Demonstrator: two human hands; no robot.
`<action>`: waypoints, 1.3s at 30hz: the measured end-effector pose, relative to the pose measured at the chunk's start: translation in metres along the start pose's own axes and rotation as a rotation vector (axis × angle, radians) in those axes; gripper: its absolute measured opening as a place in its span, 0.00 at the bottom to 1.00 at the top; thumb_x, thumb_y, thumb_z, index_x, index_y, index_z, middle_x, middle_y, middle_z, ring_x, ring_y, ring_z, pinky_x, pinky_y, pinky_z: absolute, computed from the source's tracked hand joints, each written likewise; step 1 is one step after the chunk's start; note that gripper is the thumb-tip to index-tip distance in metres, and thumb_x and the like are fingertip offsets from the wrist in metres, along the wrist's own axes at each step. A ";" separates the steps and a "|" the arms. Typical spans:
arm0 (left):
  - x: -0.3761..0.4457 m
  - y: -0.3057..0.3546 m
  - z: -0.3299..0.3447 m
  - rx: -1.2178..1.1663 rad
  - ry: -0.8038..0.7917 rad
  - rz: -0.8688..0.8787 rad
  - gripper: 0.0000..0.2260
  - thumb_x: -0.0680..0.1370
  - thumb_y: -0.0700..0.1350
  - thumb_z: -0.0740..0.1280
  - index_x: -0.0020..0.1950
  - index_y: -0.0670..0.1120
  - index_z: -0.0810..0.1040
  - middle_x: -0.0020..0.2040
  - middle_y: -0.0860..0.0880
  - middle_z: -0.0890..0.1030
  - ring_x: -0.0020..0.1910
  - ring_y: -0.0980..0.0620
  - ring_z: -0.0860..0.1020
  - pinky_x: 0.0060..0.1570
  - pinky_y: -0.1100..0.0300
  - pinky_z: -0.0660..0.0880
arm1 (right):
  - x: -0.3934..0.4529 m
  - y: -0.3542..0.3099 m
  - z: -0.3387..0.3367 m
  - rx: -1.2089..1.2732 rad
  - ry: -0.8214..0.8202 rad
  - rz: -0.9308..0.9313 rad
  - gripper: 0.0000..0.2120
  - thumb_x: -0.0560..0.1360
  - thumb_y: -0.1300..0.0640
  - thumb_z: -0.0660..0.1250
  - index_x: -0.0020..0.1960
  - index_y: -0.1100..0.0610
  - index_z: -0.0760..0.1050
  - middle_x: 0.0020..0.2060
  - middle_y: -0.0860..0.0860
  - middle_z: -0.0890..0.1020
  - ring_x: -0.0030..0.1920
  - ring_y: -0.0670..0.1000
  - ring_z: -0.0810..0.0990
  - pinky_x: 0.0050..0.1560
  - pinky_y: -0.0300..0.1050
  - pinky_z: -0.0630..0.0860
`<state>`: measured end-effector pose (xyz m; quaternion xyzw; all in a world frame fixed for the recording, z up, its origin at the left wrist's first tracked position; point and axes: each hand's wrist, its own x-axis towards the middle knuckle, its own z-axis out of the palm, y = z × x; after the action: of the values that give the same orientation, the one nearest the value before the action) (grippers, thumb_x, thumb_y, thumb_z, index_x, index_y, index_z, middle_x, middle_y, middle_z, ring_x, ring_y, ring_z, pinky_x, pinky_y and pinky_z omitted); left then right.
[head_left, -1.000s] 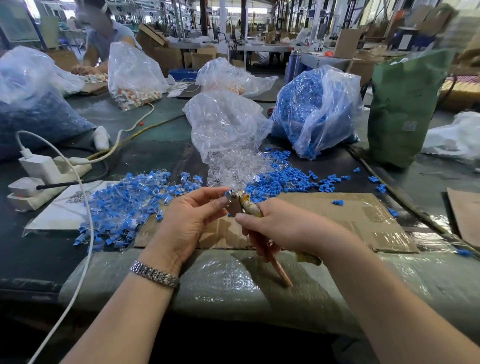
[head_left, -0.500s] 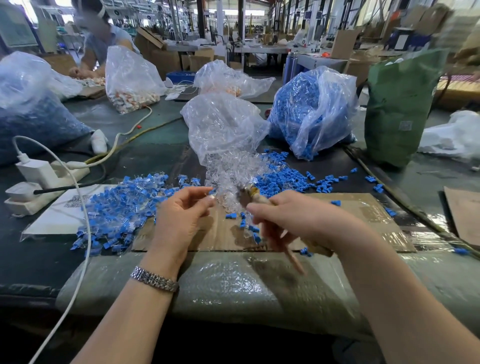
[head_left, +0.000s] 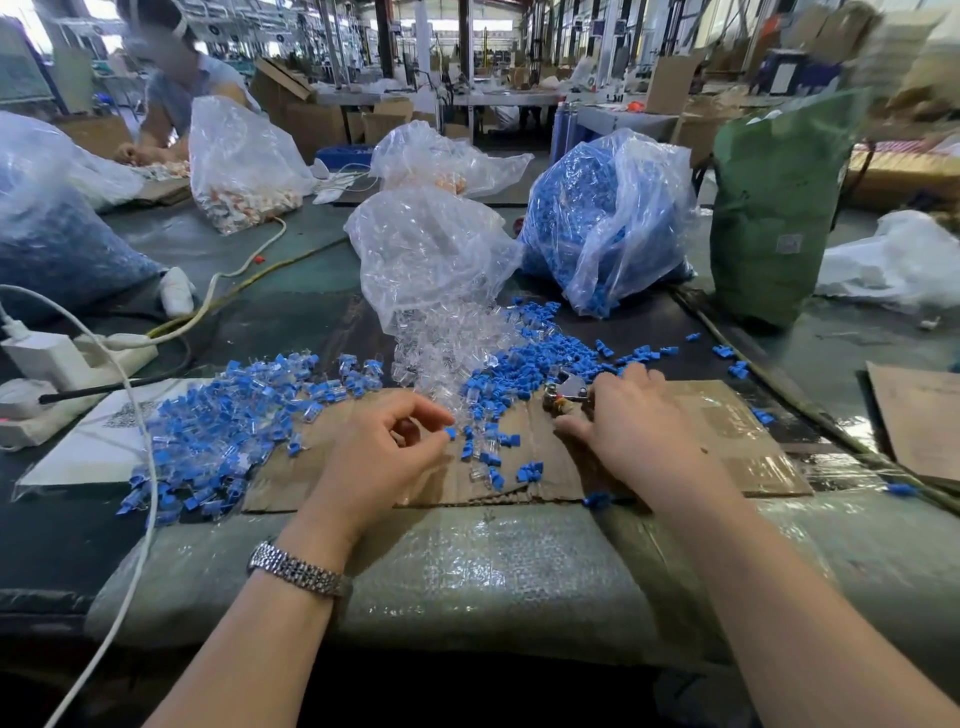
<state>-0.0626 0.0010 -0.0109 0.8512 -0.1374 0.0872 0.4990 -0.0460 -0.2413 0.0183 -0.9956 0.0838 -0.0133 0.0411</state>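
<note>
Factory racks and cartons fill the hall behind a long dark worktop (head_left: 291, 291). Biggest on it are a clear bag of blue parts (head_left: 608, 223), a second clear bag (head_left: 431, 260) spilling transparent shells (head_left: 441, 353) toward the near edge, and a green sack (head_left: 774, 208) standing to the right. A cardboard sheet (head_left: 727, 431) lies at the near edge, with a heap of blue-and-clear pieces (head_left: 223, 431) to its left and a scatter of blue caps (head_left: 530, 364) along its far side.

The left hand (head_left: 384, 457) hovers over the cardboard sheet with thumb and forefinger curled together. It seems to pinch a single blue cap (head_left: 451, 432) at their tips, though blur makes the contact hard to confirm. The right hand (head_left: 634, 421) lies by the scatter, fingers stretched toward the caps, while a metal-headed tool (head_left: 569, 391) pokes out from under the palm. The tool's handles are hidden.

The caps look light, rigid and slick. Each is probably best taken singly by its side faces with the fingertips, gently, since a hard squeeze could flick it away.
</note>
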 end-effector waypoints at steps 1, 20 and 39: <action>-0.001 0.001 0.000 -0.003 -0.037 0.021 0.04 0.76 0.38 0.74 0.48 0.47 0.84 0.43 0.50 0.81 0.35 0.62 0.75 0.37 0.71 0.74 | -0.002 -0.002 -0.002 0.033 0.024 -0.030 0.26 0.77 0.37 0.66 0.65 0.55 0.72 0.64 0.56 0.72 0.66 0.59 0.68 0.66 0.56 0.71; -0.001 -0.003 0.004 0.073 -0.198 0.026 0.04 0.76 0.48 0.75 0.49 0.54 0.85 0.45 0.57 0.85 0.45 0.63 0.81 0.45 0.72 0.75 | -0.025 -0.012 -0.001 0.392 -0.070 -0.310 0.05 0.79 0.56 0.68 0.47 0.49 0.80 0.43 0.42 0.82 0.43 0.42 0.80 0.46 0.41 0.80; -0.001 -0.006 -0.007 -0.453 -0.327 -0.075 0.09 0.78 0.49 0.71 0.57 0.51 0.85 0.51 0.46 0.87 0.49 0.50 0.85 0.49 0.63 0.80 | -0.046 -0.042 -0.022 0.628 0.099 -0.595 0.05 0.76 0.61 0.71 0.48 0.53 0.83 0.41 0.46 0.82 0.42 0.45 0.80 0.48 0.45 0.78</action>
<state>-0.0622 0.0098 -0.0126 0.7251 -0.2006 -0.1026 0.6508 -0.0848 -0.1939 0.0430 -0.9137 -0.2128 -0.0972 0.3323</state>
